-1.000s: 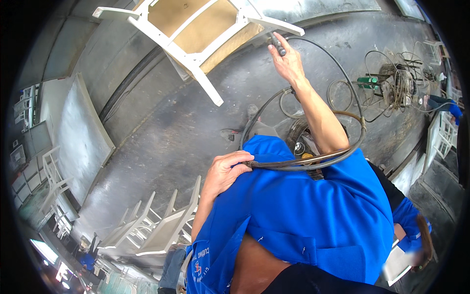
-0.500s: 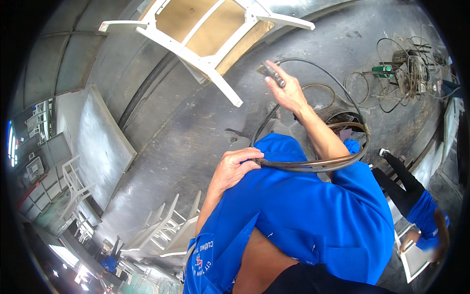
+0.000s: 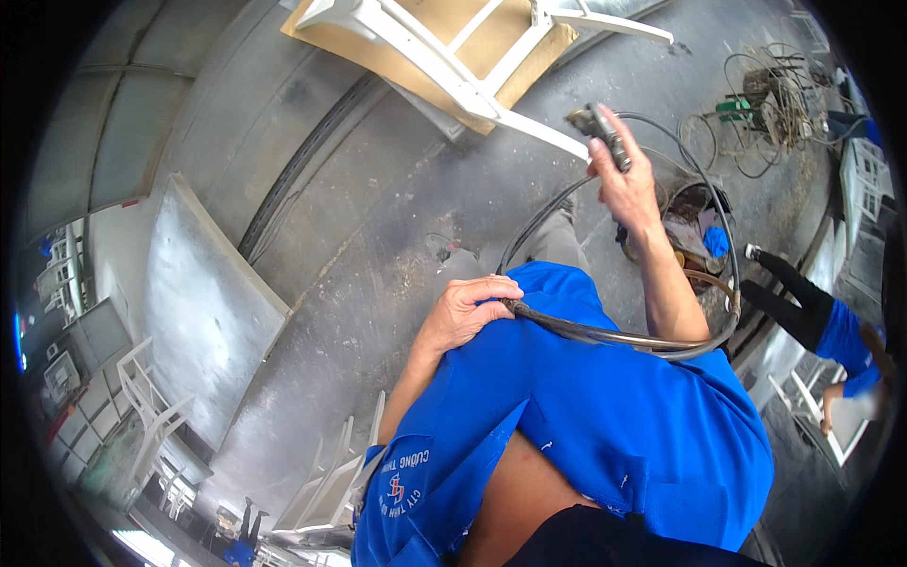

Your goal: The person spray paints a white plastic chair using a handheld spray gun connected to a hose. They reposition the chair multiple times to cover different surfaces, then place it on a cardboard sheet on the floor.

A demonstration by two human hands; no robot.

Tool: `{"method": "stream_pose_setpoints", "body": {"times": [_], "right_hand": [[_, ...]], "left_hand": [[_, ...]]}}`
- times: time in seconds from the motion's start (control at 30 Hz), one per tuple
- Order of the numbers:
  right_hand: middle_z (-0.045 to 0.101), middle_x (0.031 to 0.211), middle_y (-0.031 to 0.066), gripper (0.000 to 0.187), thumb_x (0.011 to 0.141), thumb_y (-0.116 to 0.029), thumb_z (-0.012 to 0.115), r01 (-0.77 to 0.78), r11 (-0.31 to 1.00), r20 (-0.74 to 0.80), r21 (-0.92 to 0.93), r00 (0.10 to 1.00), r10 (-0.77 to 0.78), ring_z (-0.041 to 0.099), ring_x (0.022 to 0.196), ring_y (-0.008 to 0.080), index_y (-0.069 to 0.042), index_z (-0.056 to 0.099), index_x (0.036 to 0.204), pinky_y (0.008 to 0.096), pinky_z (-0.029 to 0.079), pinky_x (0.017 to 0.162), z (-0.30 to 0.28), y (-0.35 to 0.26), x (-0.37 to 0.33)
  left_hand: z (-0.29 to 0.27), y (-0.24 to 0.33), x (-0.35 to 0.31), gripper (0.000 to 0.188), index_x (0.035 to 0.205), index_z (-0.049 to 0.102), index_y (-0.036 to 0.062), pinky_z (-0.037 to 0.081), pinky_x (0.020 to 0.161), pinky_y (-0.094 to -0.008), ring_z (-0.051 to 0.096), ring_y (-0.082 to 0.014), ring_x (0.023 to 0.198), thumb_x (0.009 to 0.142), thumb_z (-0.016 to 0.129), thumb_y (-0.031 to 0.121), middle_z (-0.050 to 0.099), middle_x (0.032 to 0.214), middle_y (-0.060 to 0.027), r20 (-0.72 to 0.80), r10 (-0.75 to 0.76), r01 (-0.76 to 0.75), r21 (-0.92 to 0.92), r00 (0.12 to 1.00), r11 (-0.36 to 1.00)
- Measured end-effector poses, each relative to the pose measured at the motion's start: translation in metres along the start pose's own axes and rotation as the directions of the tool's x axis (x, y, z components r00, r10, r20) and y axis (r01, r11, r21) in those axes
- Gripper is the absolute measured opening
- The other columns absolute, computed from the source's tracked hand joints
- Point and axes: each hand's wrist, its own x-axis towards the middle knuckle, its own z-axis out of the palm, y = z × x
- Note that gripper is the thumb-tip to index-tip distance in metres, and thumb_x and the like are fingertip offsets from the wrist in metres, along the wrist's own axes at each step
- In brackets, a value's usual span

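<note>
My right hand point(image 3: 627, 184) is closed around a dark spray gun point(image 3: 607, 137) in front of me. Its brass-coloured nozzle points toward a white chair point(image 3: 437, 71), of which the frame and legs show at the top of the view. From the gun, a dark hose point(image 3: 710, 170) loops over my right forearm and back across my waist. My left hand point(image 3: 469, 312) pinches that hose against my blue jacket. The chair's far end is cut off by the view's upper rim.
Brown cardboard point(image 3: 406, 47) lies under the chair. A bucket point(image 3: 694, 222) with a blue cloth stands near my right elbow. Tangled hoses and machinery point(image 3: 775, 104) occupy the far right. Another person point(image 3: 831, 331) works beside a white chair. A pale panel point(image 3: 208, 312) and more white chairs point(image 3: 326, 482) are at left.
My right hand with the spray gun has swung to the right, and the gun now appears near a chair leg's end. The whole view has shifted; my left hand keeps hold of the hose.
</note>
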Motion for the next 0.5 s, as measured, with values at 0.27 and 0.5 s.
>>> {"method": "stream_pose_setpoints", "body": {"times": [0.27, 0.5], "right_hand": [[0.070, 0.121, 0.0243, 0.050, 0.099, -0.026, 0.069, 0.263, 0.932, 0.026, -0.248, 0.964, -0.265, 0.068, 0.113, 0.0404, -0.015, 0.057, 0.146, 0.0442, 0.053, 0.096, 0.129, -0.015, -0.034], [0.071, 0.111, 0.0261, 0.049, 0.097, -0.027, 0.069, 0.201, 0.893, -0.048, -0.403, 0.970, -0.240, 0.068, 0.103, 0.0452, -0.014, 0.057, 0.143, 0.0495, 0.054, 0.091, 0.181, 0.010, 0.004]], "left_hand": [[-0.075, 0.001, -0.062, 0.025, 0.108, 0.077, -0.0002, 0.058, 0.098, -0.0387, 0.073, -0.0279, 0.108, 0.082, 0.077, -0.002, 0.078, 0.109, -0.0155, 0.064, -0.122, 0.130, -0.145, 0.991, 0.981], [-0.104, -0.015, -0.103, 0.025, 0.112, 0.076, 0.0001, 0.059, 0.095, -0.0358, 0.073, -0.0234, 0.104, 0.087, 0.074, -0.005, 0.077, 0.110, -0.0152, -0.005, -0.171, 0.166, -0.223, 0.985, 0.961]]}}
